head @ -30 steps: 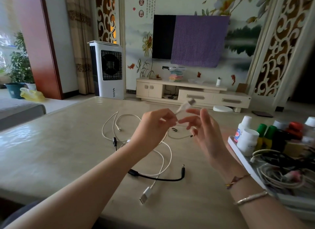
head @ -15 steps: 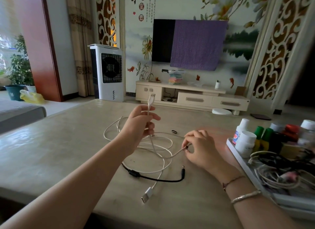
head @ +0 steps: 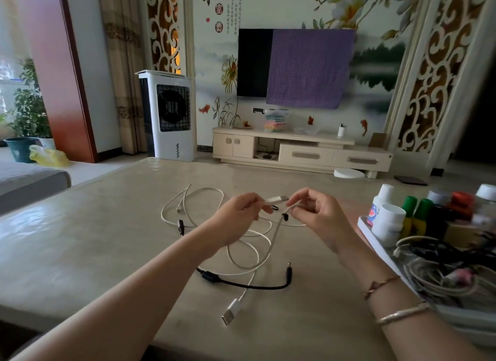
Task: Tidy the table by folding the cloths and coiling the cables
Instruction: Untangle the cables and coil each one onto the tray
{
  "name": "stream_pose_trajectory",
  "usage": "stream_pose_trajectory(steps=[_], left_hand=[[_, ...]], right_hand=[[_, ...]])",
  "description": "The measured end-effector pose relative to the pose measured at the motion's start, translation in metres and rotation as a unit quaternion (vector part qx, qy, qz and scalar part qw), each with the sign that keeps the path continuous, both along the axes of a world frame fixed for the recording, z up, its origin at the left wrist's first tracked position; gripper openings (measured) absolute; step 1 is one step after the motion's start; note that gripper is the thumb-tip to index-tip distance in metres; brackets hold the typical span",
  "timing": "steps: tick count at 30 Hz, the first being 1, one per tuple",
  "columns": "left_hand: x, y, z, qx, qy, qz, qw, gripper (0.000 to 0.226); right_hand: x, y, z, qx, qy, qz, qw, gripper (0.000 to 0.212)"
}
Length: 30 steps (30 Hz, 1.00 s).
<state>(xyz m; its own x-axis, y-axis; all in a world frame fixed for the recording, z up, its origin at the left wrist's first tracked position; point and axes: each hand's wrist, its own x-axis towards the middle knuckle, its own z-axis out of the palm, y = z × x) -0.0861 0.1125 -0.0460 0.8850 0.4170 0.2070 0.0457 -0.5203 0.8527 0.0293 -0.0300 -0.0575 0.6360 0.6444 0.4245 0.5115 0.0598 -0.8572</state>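
Observation:
Both hands are raised just above the beige table [head: 80, 253] at its middle. My left hand [head: 239, 217] pinches a white cable [head: 271, 242] close to its USB plug [head: 277, 199], which points right. My right hand [head: 318, 215] pinches the same cable a little lower, next to a small black tie [head: 285, 217]. The cable hangs in a loop between the hands down to the table. More white cable [head: 193, 197] lies in loose loops at the back, with another USB plug [head: 232, 311] near the front. A short black cable [head: 249, 285] lies under the loops.
A white tray [head: 375, 240] at the right edge holds several bottles [head: 387, 221] and a heap of tangled cables [head: 442, 269]. A grey sofa [head: 29, 180] stands left of the table. A cooler fan and a TV cabinet stand far behind.
My left hand came down and right, turning the USB plug from upright to pointing right. My right hand rose off the table to meet it, lifting the cable.

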Motion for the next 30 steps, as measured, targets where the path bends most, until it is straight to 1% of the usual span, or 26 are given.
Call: stream_pose_trajectory(steps=[2, 4, 6, 7, 10, 11, 15, 17, 18, 20, 22, 24, 26, 28, 30], left_hand=[[0.002, -0.007, -0.001, -0.031, 0.004, -0.013, 0.999, 0.026], [0.004, -0.016, 0.0, -0.116, -0.002, -0.031, 0.993, 0.023], [0.004, -0.022, 0.001, -0.209, -0.012, -0.047, 0.977, 0.022], [0.003, -0.024, 0.002, -0.229, -0.009, -0.055, 0.972, 0.024], [-0.002, -0.025, 0.003, -0.217, 0.018, -0.087, 0.972, 0.035], [-0.003, -0.025, 0.003, -0.216, 0.023, -0.096, 0.971, 0.034], [-0.003, -0.019, 0.002, -0.225, 0.017, -0.104, 0.969, 0.016], [-0.002, -0.017, 0.003, -0.23, 0.009, -0.101, 0.968, 0.011], [-0.002, -0.016, 0.004, -0.232, 0.006, -0.099, 0.968, 0.013], [-0.003, -0.015, 0.007, -0.236, -0.002, -0.096, 0.967, 0.013], [-0.004, -0.012, 0.008, -0.249, -0.018, -0.091, 0.964, 0.013], [-0.005, -0.01, 0.008, -0.228, -0.035, -0.072, 0.97, 0.023], [-0.005, -0.008, 0.007, -0.173, -0.051, -0.041, 0.983, 0.03], [-0.002, -0.007, 0.005, -0.119, -0.072, -0.011, 0.99, 0.031], [0.001, -0.007, 0.004, -0.079, -0.094, 0.002, 0.992, 0.031]], right_hand=[[0.0, 0.0, 0.001, 0.013, 0.023, -0.003, 1.0, 0.016], [-0.002, 0.002, 0.001, -0.003, 0.03, -0.008, 1.0, 0.017], [-0.002, 0.005, 0.0, -0.021, 0.021, -0.026, 0.999, 0.019], [-0.002, 0.006, 0.0, -0.026, 0.015, -0.035, 0.999, 0.02], [-0.002, 0.008, 0.001, -0.04, 0.011, -0.051, 0.998, 0.025], [-0.001, 0.008, 0.001, -0.044, 0.013, -0.052, 0.998, 0.025], [0.004, 0.004, -0.001, -0.024, 0.058, -0.022, 0.998, 0.021], [0.009, 0.003, -0.002, -0.012, 0.063, -0.032, 0.997, 0.017], [0.011, 0.002, -0.003, -0.018, 0.047, -0.051, 0.997, 0.014], [0.015, 0.002, -0.006, -0.055, -0.014, -0.104, 0.993, 0.004], [0.018, 0.003, -0.01, -0.077, -0.057, -0.14, 0.985, 0.013], [0.018, 0.002, -0.009, -0.063, -0.074, -0.151, 0.984, 0.02], [0.013, 0.0, -0.002, -0.012, -0.05, -0.121, 0.991, 0.023], [0.006, -0.003, 0.007, 0.052, 0.008, -0.053, 0.997, 0.029], [0.0, -0.005, 0.015, 0.085, 0.053, 0.012, 0.995, 0.03]])
